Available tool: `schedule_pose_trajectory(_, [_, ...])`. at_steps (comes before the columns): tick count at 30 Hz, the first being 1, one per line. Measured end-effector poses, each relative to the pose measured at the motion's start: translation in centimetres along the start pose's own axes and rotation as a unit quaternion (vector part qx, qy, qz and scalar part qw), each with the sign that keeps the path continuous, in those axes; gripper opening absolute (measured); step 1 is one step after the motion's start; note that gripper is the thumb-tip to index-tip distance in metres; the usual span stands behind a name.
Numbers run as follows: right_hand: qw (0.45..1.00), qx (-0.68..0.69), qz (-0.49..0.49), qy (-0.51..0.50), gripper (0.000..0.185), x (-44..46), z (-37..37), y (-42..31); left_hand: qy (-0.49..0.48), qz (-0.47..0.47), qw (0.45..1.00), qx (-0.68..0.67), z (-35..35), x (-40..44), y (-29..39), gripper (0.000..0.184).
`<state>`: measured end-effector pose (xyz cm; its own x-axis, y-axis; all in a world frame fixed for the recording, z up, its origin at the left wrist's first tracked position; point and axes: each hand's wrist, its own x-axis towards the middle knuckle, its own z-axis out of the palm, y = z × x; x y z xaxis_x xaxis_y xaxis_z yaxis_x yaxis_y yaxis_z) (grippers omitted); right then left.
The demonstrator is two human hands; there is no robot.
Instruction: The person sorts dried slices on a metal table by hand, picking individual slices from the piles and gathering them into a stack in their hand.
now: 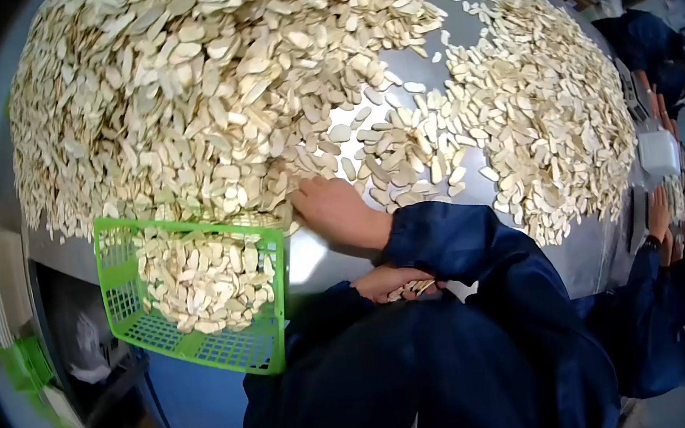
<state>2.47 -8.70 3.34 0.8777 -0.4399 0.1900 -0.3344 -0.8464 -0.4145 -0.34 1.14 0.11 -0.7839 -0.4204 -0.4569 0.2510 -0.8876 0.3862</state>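
Note:
Thin, pale oval dried slices form a large heap [199,86] on the metal table. My right hand [340,212] is at the heap's near edge, knuckles up and fingers curled down among the slices; its fingertips are hidden, so what they pinch does not show. Below it, under my right forearm, my left hand [392,281] is closed around several dried slices [412,290], close to my body. Left of my hands, a green plastic basket [199,352] tilts toward me at the table edge, with a layer of slices [210,282] inside.
A second, flatter spread of slices [547,103] covers the right side of the metal table [476,189]. Along the right edge, co-workers' hands [657,214] are near a white container [658,154]. Another green basket [23,364] stands low at far left, beside a dark shelf holding a plastic bag [88,352].

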Motion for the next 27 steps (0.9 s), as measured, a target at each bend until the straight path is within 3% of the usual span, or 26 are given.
schedule_pose_trajectory(6, [0.998, 0.048, 0.043, 0.009, 0.013, -1.1, -2.0, 0.2, 0.012, -0.014, 0.997, 0.073, 1.4, -2.0, 2.1, 0.031])
schedule_pose_trajectory(7, [0.995, 0.05, 0.066, -0.063, 0.016, -1.7, -2.6, 1.0, -0.007, 0.005, 0.997, 0.071, 1.3, -1.7, 2.1, 0.032])
schedule_pose_trajectory(9, [0.976, 0.21, 0.051, -0.018, 0.026, -3.5, -3.7, 4.0, -0.046, 0.044, 0.996, 0.062, 0.9, -1.1, 1.7, 0.033])
schedule_pose_trajectory(11, [0.93, 0.324, 0.162, -0.057, 0.035, -5.3, -6.5, 6.8, -0.071, 0.056, 0.995, 0.037, 0.7, -1.1, 1.6, 0.03])
schedule_pose_trajectory(14, [0.851, 0.394, 0.334, -0.095, 0.032, -8.3, -10.8, 11.7, -0.096, 0.065, 0.993, -0.013, 0.5, -0.6, 1.1, 0.026])
schedule_pose_trajectory(17, [0.862, 0.264, 0.409, 0.142, 0.027, -11.3, -11.2, 16.6, -0.105, 0.069, 0.991, -0.035, 0.5, -0.6, 1.1, 0.024])
schedule_pose_trajectory(20, [0.723, 0.508, 0.393, 0.256, 0.018, -11.6, -13.5, 16.6, -0.101, 0.066, 0.992, -0.039, 0.4, -0.5, 1.1, 0.025])
schedule_pose_trajectory(23, [0.743, 0.498, 0.412, 0.172, 0.017, -10.4, -13.7, 15.1, -0.092, 0.058, 0.994, -0.031, 0.7, -0.6, 1.3, 0.025])
schedule_pose_trajectory(24, [0.774, 0.453, 0.417, 0.147, 0.018, -9.3, -13.4, 13.7, -0.098, 0.057, 0.993, -0.031, 0.6, -0.4, 1.3, 0.025])
schedule_pose_trajectory(25, [0.874, 0.306, 0.366, 0.096, 0.022, -8.7, -12.0, 13.9, -0.103, 0.058, 0.992, -0.032, 0.4, -0.3, 1.2, 0.026])
schedule_pose_trajectory(27, [0.94, 0.197, 0.268, 0.075, 0.031, -6.9, -10.2, 12.0, -0.105, 0.059, 0.992, -0.023, 0.3, -0.2, 1.3, 0.026])
